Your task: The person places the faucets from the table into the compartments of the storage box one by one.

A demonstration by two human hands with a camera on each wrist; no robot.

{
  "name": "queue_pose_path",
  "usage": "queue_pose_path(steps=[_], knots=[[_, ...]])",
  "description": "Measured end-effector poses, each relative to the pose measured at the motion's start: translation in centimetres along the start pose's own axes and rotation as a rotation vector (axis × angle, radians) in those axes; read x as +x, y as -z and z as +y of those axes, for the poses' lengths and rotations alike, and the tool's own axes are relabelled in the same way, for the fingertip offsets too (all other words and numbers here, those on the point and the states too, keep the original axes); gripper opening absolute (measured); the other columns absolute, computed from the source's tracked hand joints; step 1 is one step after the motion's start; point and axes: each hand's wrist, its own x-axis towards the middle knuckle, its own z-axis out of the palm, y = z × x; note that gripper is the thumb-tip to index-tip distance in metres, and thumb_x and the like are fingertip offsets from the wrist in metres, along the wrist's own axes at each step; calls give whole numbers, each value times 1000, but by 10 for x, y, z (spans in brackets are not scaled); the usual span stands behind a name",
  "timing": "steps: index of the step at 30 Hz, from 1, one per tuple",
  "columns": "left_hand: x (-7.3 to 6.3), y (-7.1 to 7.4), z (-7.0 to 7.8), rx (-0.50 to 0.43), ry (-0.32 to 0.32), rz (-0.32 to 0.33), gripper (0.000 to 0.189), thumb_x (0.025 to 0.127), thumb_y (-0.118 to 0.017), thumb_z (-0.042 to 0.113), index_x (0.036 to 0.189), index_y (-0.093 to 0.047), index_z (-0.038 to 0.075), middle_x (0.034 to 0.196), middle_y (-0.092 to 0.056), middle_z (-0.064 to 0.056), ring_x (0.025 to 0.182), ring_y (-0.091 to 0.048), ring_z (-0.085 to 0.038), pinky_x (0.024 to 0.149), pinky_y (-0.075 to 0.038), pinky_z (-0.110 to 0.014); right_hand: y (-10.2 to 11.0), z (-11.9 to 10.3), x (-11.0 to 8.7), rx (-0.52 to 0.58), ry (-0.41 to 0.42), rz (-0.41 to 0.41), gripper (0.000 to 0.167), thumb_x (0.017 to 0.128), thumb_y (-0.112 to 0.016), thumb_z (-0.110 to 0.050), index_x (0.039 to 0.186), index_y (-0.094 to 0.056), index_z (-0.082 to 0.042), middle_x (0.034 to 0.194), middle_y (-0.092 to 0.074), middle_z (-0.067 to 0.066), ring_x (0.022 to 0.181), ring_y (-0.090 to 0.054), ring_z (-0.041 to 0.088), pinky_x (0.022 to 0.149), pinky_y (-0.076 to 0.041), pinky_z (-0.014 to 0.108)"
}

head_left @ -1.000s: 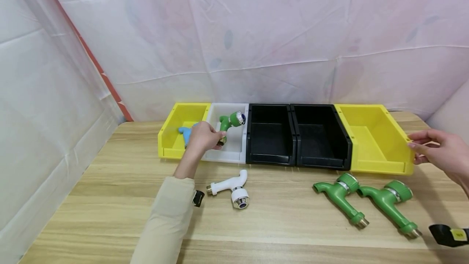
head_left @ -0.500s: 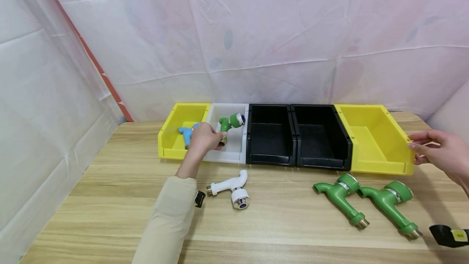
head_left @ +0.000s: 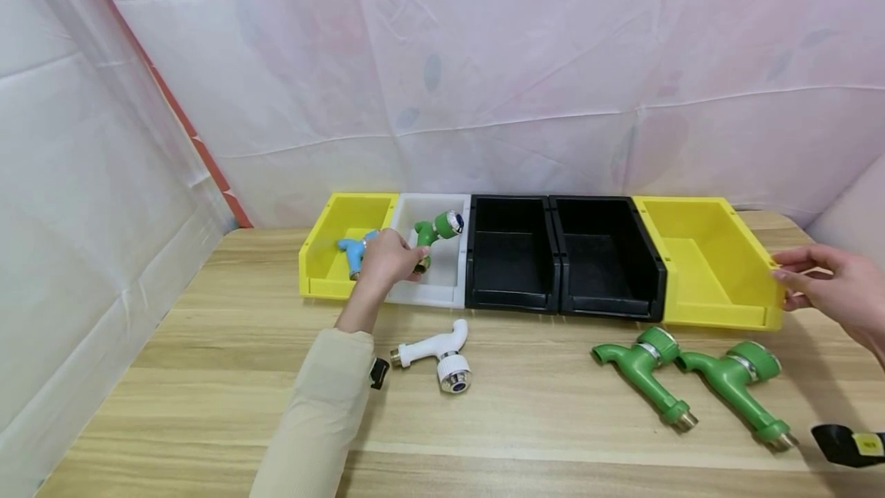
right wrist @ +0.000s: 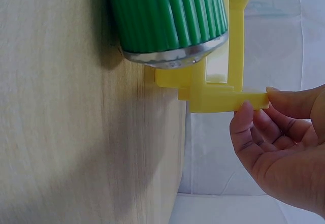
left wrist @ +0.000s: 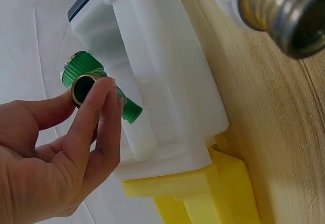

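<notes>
My left hand (head_left: pixel 389 258) pinches a green tap (head_left: pixel 425 235) by its threaded brass end, with the knob pointing up and right over the white bin (head_left: pixel 434 295). In the left wrist view the thumb and fingertips close round that brass collar (left wrist: pixel 81 89). At the far right, my right hand (head_left: pixel 833 283) holds the outer rim of a yellow bin (head_left: pixel 750 252) between thumb and fingers, as the right wrist view also shows. A blue tap (head_left: pixel 354 252) lies in the left yellow bin (head_left: pixel 325 288), partly hidden behind my left hand.
Two black bins (head_left: pixel 512 300) stand between the white bin and the right yellow bin. In front of the row lie a white tap (head_left: pixel 437 350) and, at right, two green taps (head_left: pixel 643 375) on the wooden table (head_left: pixel 525 436). A cloth (head_left: pixel 525 60) hangs behind.
My left forearm has shifted slightly to the right, so more of the blue tap shows. Both hands keep their holds, and the taps on the table have not moved.
</notes>
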Motion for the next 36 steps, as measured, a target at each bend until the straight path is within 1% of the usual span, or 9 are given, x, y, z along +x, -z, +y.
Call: queue_pose_path(steps=[2, 6, 9, 13, 17, 21, 26, 34, 36], knots=[[1, 0, 1, -2, 6, 1, 34, 88, -63, 25, 63, -63, 2, 63, -65, -11, 58, -65, -18, 45, -31, -24, 0, -1, -1, 6, -5, -4, 30, 95, -45, -6, 117, -42, 14, 87, -45, 15, 58, -51, 0, 49, -51, 26], [1, -1, 2, -11, 9, 9, 35, 88, -63, 25, 61, -60, 2, 59, -63, -10, 59, -66, -19, 44, -32, -24, 1, 27, 8, 22, 1, 21, 19, 94, -48, -25, 108, -54, -15, 90, -49, 6, 60, -53, 1, 49, -52, 30], [2, -1, 2, -14, 12, 16, 36, 88, -63, 25, 60, -57, 3, 58, -62, -9, 61, -66, -20, 44, -32, -24, 0, 42, 15, 5, -13, 47, 12, 93, -49, -28, 103, -52, -23, 88, -49, 1, 60, -54, 2, 48, -52, 31], [4, -2, 3, -17, 24, 19, 35, 88, -62, 26, 62, -59, 3, 58, -63, -8, 63, -66, -20, 44, -30, -24, 0, 49, 20, 28, -17, 32, 17, 94, -49, -20, 109, -53, -12, 91, -47, 8, 60, -54, 4, 47, -51, 30], [5, -3, 3, -17, 34, 24, 34, 88, -62, 26, 63, -61, 2, 60, -64, -9, 64, -66, -21, 44, -29, -24, 0, 60, 23, 30, -1, 40, 10, 93, -51, -28, 101, -50, -23, 88, -47, 1, 61, -56, 5, 48, -52, 30], [6, -3, 3, -20, 43, 25, 34, 88, -62, 27, 64, -60, 2, 61, -64, -9, 64, -66, -21, 45, -30, -25, 0, 60, 24, 35, -7, 36, 14, 94, -51, -23, 106, -51, -16, 90, -46, 5, 61, -55, 4, 48, -52, 28], [6, -3, 4, -36, 38, 26, 34, 88, -62, 26, 63, -60, 2, 58, -63, -8, 63, -66, -20, 45, -31, -24, -1, 58, 23, 22, -22, 57, 9, 94, -51, -21, 103, -52, -21, 87, -46, 1, 60, -55, 2, 47, -51, 30], [7, -3, 3, -55, 43, 22, 35, 88, -62, 27, 64, -59, 2, 59, -63, -8, 65, -67, -22, 44, -29, -24, -3, 92, 38, -7, -18, 53, 9, 94, -51, -24, 102, -48, -23, 92, -43, 5, 64, -57, 5, 53, -53, 27], [9, -4, 2, -66, 53, 21, 34, 88, -63, 27, 64, -60, 2, 59, -63, -8, 66, -67, -22, 43, -29, -24, -4, 79, 33, -20, -15, 47, 11, 95, -50, -21, 105, -49, -18, 93, -43, 7, 63, -56, 4, 53, -53, 26]])
